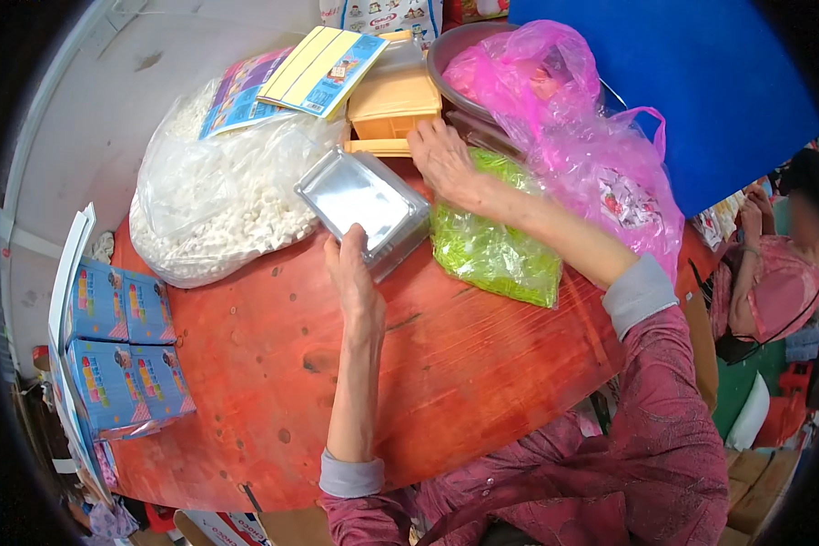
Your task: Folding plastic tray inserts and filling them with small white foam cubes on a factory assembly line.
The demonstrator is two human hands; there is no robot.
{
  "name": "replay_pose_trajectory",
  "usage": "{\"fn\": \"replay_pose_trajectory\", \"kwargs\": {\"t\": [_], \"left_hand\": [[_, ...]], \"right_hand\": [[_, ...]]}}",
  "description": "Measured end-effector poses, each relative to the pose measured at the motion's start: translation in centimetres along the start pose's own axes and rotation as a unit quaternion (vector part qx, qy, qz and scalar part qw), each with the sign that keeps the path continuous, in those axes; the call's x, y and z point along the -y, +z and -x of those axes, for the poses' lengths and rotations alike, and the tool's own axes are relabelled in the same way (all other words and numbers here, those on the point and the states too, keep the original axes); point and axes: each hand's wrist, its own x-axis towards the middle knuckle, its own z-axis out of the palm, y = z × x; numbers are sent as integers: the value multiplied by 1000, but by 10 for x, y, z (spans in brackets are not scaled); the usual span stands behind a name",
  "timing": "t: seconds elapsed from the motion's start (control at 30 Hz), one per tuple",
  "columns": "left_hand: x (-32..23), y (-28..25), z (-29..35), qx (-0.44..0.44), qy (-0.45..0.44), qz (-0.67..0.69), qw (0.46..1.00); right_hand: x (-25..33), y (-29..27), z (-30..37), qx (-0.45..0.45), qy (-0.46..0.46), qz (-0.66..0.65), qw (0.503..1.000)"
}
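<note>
My left hand (352,273) is closed on the near edge of a clear plastic box (346,196) with a shiny, silvery face, tilted above the red table. Ahead of it, my right hand (444,164) reaches to the front rim of an orange plastic bin (394,102). Its fingers are curled and bunched there, and whatever lies between them is hidden. Below my right forearm lies a clear bag of bright green strips (496,241). Left of the plastic box rests a large clear bag of small white pieces (232,196).
Printed cards (323,71) lie on the white bag and bin. A round basin (464,45) and pink plastic bags (601,164) stand at the back right, beside a blue panel (682,82). Blue printed boxes (123,350) stack along the left edge of the red table (273,391). Another person (778,273) sits far right.
</note>
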Motion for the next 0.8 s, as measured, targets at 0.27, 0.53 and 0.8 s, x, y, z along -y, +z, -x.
{"fn": "replay_pose_trajectory", "kwargs": {"t": [0.27,0.53,0.8], "left_hand": [[-1,1,3,3,-4,-1,1000],[0,-2,2,14,-1,-10,1000],[-1,-1,2,9,4,-17,1000]], "right_hand": [[0,8,-1,-34,53,33,997],[-3,9,-4,-82,57,53,994],[-5,2,-7,-24,40,8,999]]}}
